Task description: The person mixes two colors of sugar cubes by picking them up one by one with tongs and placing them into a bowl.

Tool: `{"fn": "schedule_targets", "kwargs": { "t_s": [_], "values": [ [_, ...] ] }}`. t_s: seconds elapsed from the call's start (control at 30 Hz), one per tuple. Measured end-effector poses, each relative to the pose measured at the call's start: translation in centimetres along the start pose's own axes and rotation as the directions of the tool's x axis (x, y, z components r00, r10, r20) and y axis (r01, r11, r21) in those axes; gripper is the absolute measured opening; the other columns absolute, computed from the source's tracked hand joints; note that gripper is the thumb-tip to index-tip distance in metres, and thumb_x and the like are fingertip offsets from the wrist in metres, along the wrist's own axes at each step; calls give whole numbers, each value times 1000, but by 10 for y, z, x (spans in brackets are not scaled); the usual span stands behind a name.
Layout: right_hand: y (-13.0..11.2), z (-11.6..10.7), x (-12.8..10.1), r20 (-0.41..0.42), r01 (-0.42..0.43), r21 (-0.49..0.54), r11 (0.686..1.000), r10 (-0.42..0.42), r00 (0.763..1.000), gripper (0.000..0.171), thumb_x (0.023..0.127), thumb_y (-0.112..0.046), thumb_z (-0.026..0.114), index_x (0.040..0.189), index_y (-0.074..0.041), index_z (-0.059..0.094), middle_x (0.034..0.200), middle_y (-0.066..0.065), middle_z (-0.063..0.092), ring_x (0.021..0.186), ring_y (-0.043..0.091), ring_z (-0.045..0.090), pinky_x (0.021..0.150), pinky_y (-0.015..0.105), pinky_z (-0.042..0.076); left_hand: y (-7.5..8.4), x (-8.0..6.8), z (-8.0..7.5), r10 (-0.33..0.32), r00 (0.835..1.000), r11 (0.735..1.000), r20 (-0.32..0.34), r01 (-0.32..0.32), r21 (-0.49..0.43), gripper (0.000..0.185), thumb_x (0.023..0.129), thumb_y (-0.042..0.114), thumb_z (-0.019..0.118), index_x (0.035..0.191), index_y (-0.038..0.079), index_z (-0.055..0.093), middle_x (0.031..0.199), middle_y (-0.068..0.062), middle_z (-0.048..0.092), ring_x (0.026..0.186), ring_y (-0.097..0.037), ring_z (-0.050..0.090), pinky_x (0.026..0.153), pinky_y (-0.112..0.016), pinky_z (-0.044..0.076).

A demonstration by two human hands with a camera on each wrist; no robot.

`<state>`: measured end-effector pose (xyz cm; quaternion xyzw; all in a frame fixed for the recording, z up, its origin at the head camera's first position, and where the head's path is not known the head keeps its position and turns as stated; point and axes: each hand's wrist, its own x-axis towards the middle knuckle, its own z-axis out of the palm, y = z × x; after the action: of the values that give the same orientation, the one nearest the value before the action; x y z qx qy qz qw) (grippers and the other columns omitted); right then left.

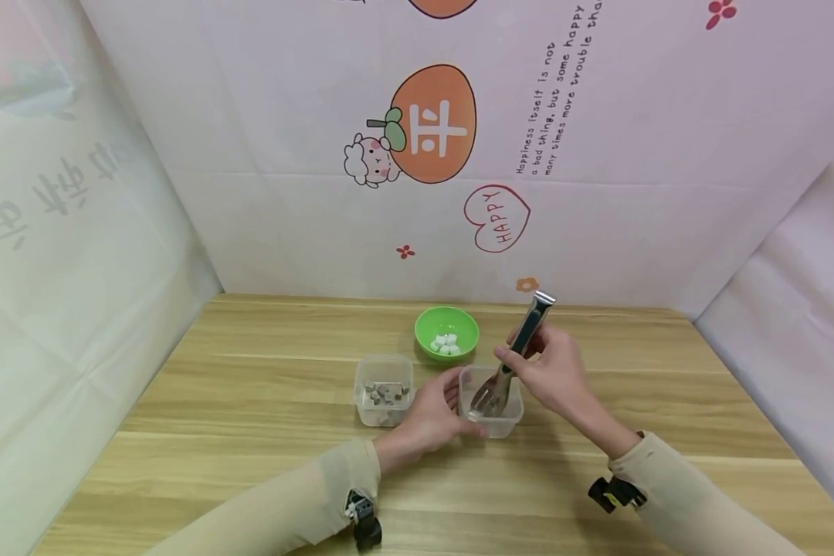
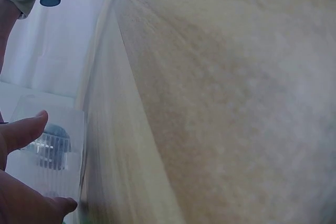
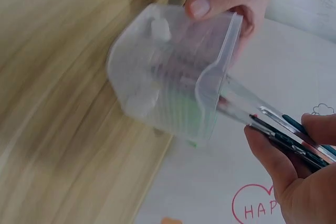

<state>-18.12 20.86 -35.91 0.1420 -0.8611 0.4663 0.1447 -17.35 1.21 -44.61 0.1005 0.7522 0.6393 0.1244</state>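
Observation:
My right hand [image 1: 552, 369] grips metal tongs [image 1: 526, 328] with dark handle grips, thumb on one side and fingers on the other. The tongs point down, their slotted heads inside the right-hand clear plastic container [image 1: 513, 427]. My left hand [image 1: 431, 413] holds this container at its left side, thumb at the near wall and fingers behind. White pieces [image 3: 160, 29] show through the container's wall in the right wrist view, near its bottom. In the left wrist view the slotted tong head [image 2: 52, 150] appears through the plastic between thumb and finger.
A green bowl [image 1: 427, 320] with several white pieces [image 1: 445, 344] stands behind the containers. Left of my left hand is a second clear container [image 1: 367, 413] with small greyish-brown pieces [image 1: 385, 394]. The wooden table [image 1: 250, 417] meets a printed cloth [image 1: 285, 232] at its back edge.

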Motion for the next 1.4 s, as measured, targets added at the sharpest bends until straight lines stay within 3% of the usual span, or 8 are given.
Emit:
{"fn": "schedule_targets", "kwargs": {
  "t_s": [0.13, 0.43, 0.73, 0.93, 1.2, 1.4],
  "values": [
    [0, -4, 0, -23, 13, -12, 1000, -14, 1000, 14, 89, -4, 83, 91, -2, 69, 80, 6, 71, 69, 17, 65, 54, 23, 50, -1, 0, 0, 1, 1000, 1000, 5, -1, -7, 104, 69, -3, 96, 158, 3, 43, 157, -13, 51, 144, -30, 48, 121, -38, 40],
    [-3, -1, -2, 32, 0, 37, 999, -1, 999, 16, 91, -6, 83, 94, -2, 69, 84, 7, 72, 73, 20, 68, 57, 25, 52, -3, 0, -1, 16, 1000, 1000, 3, -16, -16, 102, 69, -5, 96, 157, 2, 45, 155, -14, 53, 143, -31, 49, 121, -40, 41],
    [2, 1, -3, 4, 19, 3, 1000, -19, 1000, 16, 89, -3, 83, 94, 1, 68, 82, 6, 71, 71, 20, 66, 57, 25, 51, -2, 0, -1, 18, 1000, 1000, 3, -18, -13, 104, 68, -3, 97, 158, 2, 43, 157, -14, 51, 144, -31, 49, 120, -37, 41],
    [5, -1, -4, -59, 31, -21, 999, -33, 998, 16, 88, -4, 84, 93, -1, 69, 79, 5, 70, 68, 18, 66, 55, 24, 50, -2, 0, 0, 11, 1000, 1000, 0, -11, -14, 105, 67, -3, 97, 158, 3, 44, 156, -14, 52, 143, -31, 49, 121, -39, 41],
    [3, 2, -6, -8, 27, -36, 999, -28, 1000, 17, 89, -5, 84, 94, -3, 68, 81, 4, 70, 71, 20, 66, 55, 25, 53, -1, 0, -1, 13, 1000, 1000, 0, -13, -7, 105, 67, -4, 97, 157, 2, 44, 155, -15, 53, 143, -32, 50, 121, -39, 41],
    [7, 3, -4, -47, 34, -57, 998, -37, 998, 15, 89, -4, 83, 92, -4, 68, 79, 3, 70, 68, 19, 65, 56, 25, 51, -1, 0, 0, 13, 1000, 1000, 6, -13, -14, 105, 66, -5, 97, 157, 2, 44, 155, -16, 52, 143, -32, 49, 121, -39, 41]
  ]
}}
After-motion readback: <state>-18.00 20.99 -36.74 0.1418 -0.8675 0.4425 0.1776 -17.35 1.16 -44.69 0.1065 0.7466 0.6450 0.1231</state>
